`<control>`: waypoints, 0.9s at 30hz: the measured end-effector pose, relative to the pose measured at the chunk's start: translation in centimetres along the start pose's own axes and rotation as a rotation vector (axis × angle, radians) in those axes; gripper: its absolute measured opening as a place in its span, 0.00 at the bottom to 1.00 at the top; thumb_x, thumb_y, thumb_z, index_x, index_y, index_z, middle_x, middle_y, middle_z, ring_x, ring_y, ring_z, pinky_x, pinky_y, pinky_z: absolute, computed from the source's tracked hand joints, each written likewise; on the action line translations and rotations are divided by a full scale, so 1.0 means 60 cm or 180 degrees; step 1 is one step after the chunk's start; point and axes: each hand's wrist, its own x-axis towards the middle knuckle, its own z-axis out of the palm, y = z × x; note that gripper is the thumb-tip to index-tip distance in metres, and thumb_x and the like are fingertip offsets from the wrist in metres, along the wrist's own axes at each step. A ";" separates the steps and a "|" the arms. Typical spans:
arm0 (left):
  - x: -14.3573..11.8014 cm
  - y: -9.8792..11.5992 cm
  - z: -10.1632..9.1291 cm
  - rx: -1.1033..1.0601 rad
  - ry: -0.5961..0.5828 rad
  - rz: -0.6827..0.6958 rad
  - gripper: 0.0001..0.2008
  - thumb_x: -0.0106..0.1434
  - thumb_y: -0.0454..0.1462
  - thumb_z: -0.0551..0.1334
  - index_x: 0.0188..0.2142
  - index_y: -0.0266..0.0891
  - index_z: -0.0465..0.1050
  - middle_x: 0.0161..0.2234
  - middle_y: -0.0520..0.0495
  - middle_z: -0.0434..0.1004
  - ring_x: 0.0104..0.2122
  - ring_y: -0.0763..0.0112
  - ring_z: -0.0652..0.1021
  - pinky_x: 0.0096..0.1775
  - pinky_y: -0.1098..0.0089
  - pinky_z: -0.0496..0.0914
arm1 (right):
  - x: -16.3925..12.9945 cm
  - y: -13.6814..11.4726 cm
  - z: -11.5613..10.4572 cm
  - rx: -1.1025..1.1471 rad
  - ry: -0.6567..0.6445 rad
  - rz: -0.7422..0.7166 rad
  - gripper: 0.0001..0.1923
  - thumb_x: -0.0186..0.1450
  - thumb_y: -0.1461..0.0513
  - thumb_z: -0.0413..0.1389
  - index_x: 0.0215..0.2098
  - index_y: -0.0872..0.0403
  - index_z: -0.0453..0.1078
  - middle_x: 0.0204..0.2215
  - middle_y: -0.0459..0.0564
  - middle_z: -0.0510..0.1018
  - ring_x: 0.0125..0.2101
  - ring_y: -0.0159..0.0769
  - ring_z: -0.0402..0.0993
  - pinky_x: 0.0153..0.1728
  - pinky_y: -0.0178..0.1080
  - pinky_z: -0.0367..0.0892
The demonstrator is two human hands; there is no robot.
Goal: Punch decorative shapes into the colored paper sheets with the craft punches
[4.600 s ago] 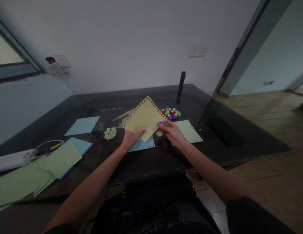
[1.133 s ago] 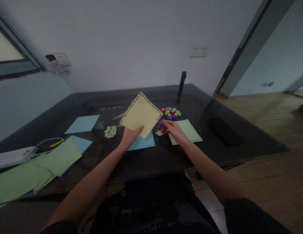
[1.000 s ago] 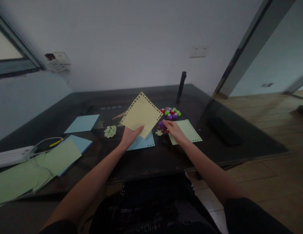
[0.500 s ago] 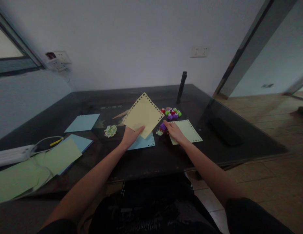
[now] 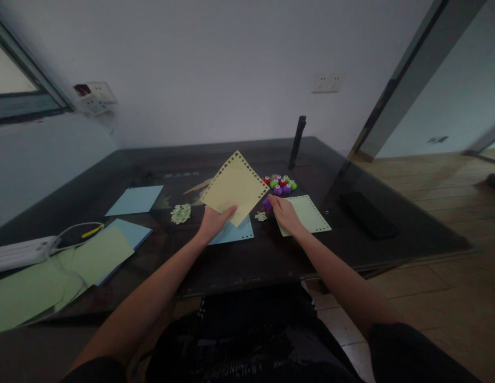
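the left hand pinches the near corner of a yellow sheet, thumb on top, and holds it tilted up off the table like a diamond – small holes run along its far edges. the right hand is closed around a purple punch just right of the sheet's right corner, fingers curled over it; the punch sits low, at or just above the tabletop, and whether it touches the sheet cannot be told.

under the left hand lies a blue sheet with holes along its near edge. a pale green sheet, also hole-edged, lies flat under the right wrist. just beyond the right hand sits a cluster of small punches – red, green and purple. a little heap of paper bits lies left of the yellow sheet, and a smaller one beside the purple punch.

further left are two more blue sheets, large green sheets and a white power strip with its cable. a dark post stands at the far side, and a black phone lies to the right.
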 end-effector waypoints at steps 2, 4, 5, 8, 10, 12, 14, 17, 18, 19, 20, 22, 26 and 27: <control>0.000 0.002 0.000 0.0011 0.0004 0.0015 0.24 0.54 0.39 0.64 0.51 0.35 0.69 0.45 0.39 0.77 0.51 0.58 0.73 0.57 0.54 0.62 | -0.001 0.000 0.001 -0.0496 0.0024 -0.0254 0.23 0.68 0.49 0.42 0.25 0.52 0.67 0.25 0.50 0.75 0.28 0.38 0.69 0.31 0.37 0.58; 0.000 0.002 0.000 0.0051 0.0004 0.0031 0.24 0.55 0.39 0.64 0.51 0.36 0.69 0.45 0.40 0.78 0.51 0.58 0.73 0.57 0.54 0.61 | -0.002 0.002 0.003 -0.0719 -0.0117 -0.0335 0.21 0.68 0.51 0.42 0.25 0.52 0.65 0.24 0.50 0.73 0.29 0.38 0.68 0.32 0.37 0.57; 0.000 0.002 0.001 0.0064 0.0006 0.0035 0.24 0.55 0.39 0.64 0.51 0.36 0.69 0.45 0.40 0.78 0.52 0.58 0.73 0.57 0.54 0.61 | -0.002 0.003 0.003 -0.0749 -0.0164 -0.0338 0.21 0.69 0.51 0.41 0.25 0.51 0.65 0.24 0.50 0.73 0.28 0.37 0.68 0.32 0.37 0.57; 0.001 0.000 0.001 0.0070 0.0029 0.0031 0.24 0.54 0.39 0.64 0.51 0.36 0.69 0.45 0.40 0.78 0.52 0.58 0.73 0.57 0.54 0.61 | -0.001 0.005 0.002 -0.0705 -0.0100 -0.0297 0.22 0.69 0.51 0.39 0.25 0.51 0.65 0.23 0.49 0.71 0.27 0.37 0.67 0.31 0.37 0.56; 0.001 -0.002 0.001 0.0083 0.0032 0.0029 0.24 0.54 0.39 0.64 0.51 0.36 0.69 0.45 0.40 0.78 0.52 0.58 0.73 0.57 0.54 0.61 | -0.001 0.005 0.000 -0.0648 -0.0044 -0.0257 0.23 0.69 0.50 0.39 0.25 0.51 0.65 0.23 0.49 0.71 0.27 0.38 0.67 0.31 0.37 0.56; 0.002 -0.004 0.001 0.0104 0.0025 0.0026 0.24 0.54 0.39 0.64 0.51 0.35 0.69 0.45 0.40 0.78 0.52 0.58 0.73 0.57 0.54 0.61 | 0.000 0.006 -0.001 -0.0581 -0.0022 -0.0225 0.23 0.69 0.49 0.38 0.26 0.51 0.65 0.24 0.49 0.72 0.28 0.38 0.68 0.31 0.38 0.56; 0.002 -0.005 0.000 0.0114 0.0017 0.0038 0.23 0.55 0.39 0.64 0.51 0.35 0.69 0.45 0.39 0.78 0.52 0.57 0.73 0.57 0.53 0.61 | 0.000 0.006 -0.001 -0.0511 0.0021 -0.0199 0.23 0.68 0.49 0.39 0.27 0.51 0.66 0.25 0.49 0.73 0.29 0.39 0.69 0.32 0.38 0.57; 0.003 -0.006 0.000 0.0163 -0.0014 0.0091 0.22 0.55 0.39 0.63 0.50 0.36 0.70 0.45 0.40 0.78 0.51 0.58 0.73 0.57 0.54 0.61 | 0.001 0.006 -0.002 -0.0435 0.0112 -0.0170 0.22 0.68 0.49 0.41 0.26 0.51 0.66 0.24 0.49 0.73 0.29 0.39 0.69 0.33 0.38 0.57; 0.004 -0.006 -0.001 0.0178 -0.0017 0.0089 0.22 0.55 0.39 0.63 0.50 0.36 0.70 0.45 0.40 0.78 0.51 0.58 0.74 0.57 0.55 0.62 | 0.001 0.005 -0.002 -0.0420 0.0125 -0.0161 0.23 0.67 0.48 0.41 0.25 0.51 0.66 0.23 0.49 0.73 0.29 0.39 0.69 0.32 0.38 0.57; 0.004 -0.006 -0.002 0.0186 -0.0013 0.0070 0.22 0.56 0.40 0.63 0.49 0.36 0.70 0.45 0.41 0.78 0.50 0.58 0.74 0.57 0.55 0.62 | 0.001 0.004 -0.002 -0.0398 0.0116 -0.0155 0.23 0.67 0.48 0.42 0.24 0.51 0.66 0.22 0.49 0.72 0.28 0.39 0.69 0.32 0.38 0.57; 0.005 -0.006 -0.002 0.0188 0.0004 0.0044 0.21 0.56 0.40 0.63 0.49 0.36 0.71 0.45 0.41 0.78 0.50 0.58 0.75 0.56 0.55 0.63 | 0.001 0.003 -0.003 -0.0366 0.0095 -0.0153 0.23 0.67 0.48 0.42 0.23 0.51 0.66 0.21 0.49 0.72 0.27 0.38 0.69 0.31 0.38 0.57; 0.006 -0.008 -0.004 0.0193 0.0076 0.0008 0.21 0.56 0.41 0.63 0.48 0.36 0.71 0.45 0.41 0.78 0.49 0.57 0.75 0.55 0.55 0.65 | 0.001 0.000 -0.003 -0.0227 0.0024 -0.0149 0.24 0.66 0.47 0.43 0.21 0.51 0.65 0.20 0.48 0.72 0.26 0.38 0.69 0.30 0.37 0.57; 0.008 -0.014 -0.007 0.0297 0.0140 -0.0053 0.19 0.56 0.43 0.62 0.44 0.34 0.74 0.44 0.39 0.78 0.47 0.54 0.76 0.52 0.55 0.68 | 0.000 -0.003 -0.004 0.0185 -0.0125 -0.0085 0.24 0.65 0.46 0.45 0.22 0.52 0.66 0.20 0.47 0.73 0.24 0.36 0.70 0.28 0.37 0.59; 0.009 -0.016 -0.008 0.0326 0.0131 -0.0072 0.19 0.56 0.44 0.62 0.43 0.34 0.75 0.44 0.38 0.78 0.46 0.53 0.77 0.51 0.55 0.68 | 0.000 -0.003 -0.004 0.0251 -0.0139 -0.0067 0.24 0.64 0.46 0.46 0.22 0.53 0.67 0.20 0.47 0.73 0.24 0.36 0.71 0.28 0.37 0.60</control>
